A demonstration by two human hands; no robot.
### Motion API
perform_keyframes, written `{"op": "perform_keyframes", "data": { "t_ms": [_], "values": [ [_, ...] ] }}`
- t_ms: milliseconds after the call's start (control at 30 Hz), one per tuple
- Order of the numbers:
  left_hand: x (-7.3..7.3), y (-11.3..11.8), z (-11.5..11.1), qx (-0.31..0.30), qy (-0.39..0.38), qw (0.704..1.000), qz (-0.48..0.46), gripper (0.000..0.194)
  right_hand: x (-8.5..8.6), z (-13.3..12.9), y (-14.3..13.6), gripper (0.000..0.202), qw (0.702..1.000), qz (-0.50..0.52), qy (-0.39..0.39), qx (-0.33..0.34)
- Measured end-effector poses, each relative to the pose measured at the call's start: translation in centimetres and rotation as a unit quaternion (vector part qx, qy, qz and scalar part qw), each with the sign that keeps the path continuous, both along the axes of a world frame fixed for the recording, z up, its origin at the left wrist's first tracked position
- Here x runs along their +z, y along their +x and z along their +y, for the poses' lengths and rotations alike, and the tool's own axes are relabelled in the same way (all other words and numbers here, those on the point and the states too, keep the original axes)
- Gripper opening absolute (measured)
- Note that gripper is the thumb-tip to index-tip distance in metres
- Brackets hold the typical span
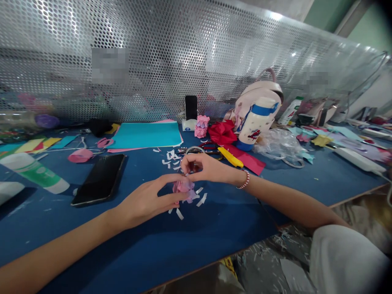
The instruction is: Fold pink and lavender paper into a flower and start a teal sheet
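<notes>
A small pink and lilac paper piece point(184, 188) is between the fingers of my left hand point(150, 199), which curve round its left side and top. Just above it my right hand point(206, 168) has thumb and fingertips pressed together at the piece's upper edge; what they pinch is too small to name. White paper scraps point(202, 200) lie on the blue table point(196, 245) around the piece. Behind my right hand are scissors point(211, 149), partly hidden, and a yellow cutter point(230, 157).
A black phone point(99, 179) and a glue tube point(33, 171) lie at left. Blue paper sheets point(147, 134) are behind. A pink paper stack point(201, 126), red paper point(222, 131), a bottle point(255, 124), a backpack point(260, 87) and a plastic bag point(278, 145) stand or lie toward the right.
</notes>
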State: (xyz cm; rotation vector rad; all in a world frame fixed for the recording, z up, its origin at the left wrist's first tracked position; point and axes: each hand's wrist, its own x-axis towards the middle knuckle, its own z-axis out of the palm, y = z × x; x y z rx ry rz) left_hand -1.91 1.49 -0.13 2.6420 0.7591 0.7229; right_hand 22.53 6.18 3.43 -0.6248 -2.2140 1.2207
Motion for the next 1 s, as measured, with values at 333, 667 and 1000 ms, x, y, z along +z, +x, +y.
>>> {"op": "perform_keyframes", "data": {
  "t_ms": [333, 667, 1000],
  "values": [
    [0.0, -1.0, 0.9, -0.113, 0.233, 0.966, -0.006, 0.044, -0.7, 2.0, 1.4, 0.019, 0.997, 0.067, -0.011, -0.042],
    [0.8, -0.7, -0.2, -0.153, 0.273, 0.950, 0.022, 0.044, 0.5, 0.9, 1.6, 0.014, 0.991, -0.028, 0.101, 0.082],
    [1.2, -0.4, -0.3, -0.179, 0.330, 0.926, 0.023, 0.034, 1.1, 0.3, 1.5, 0.016, 0.986, -0.067, 0.114, 0.101]
  ]
}}
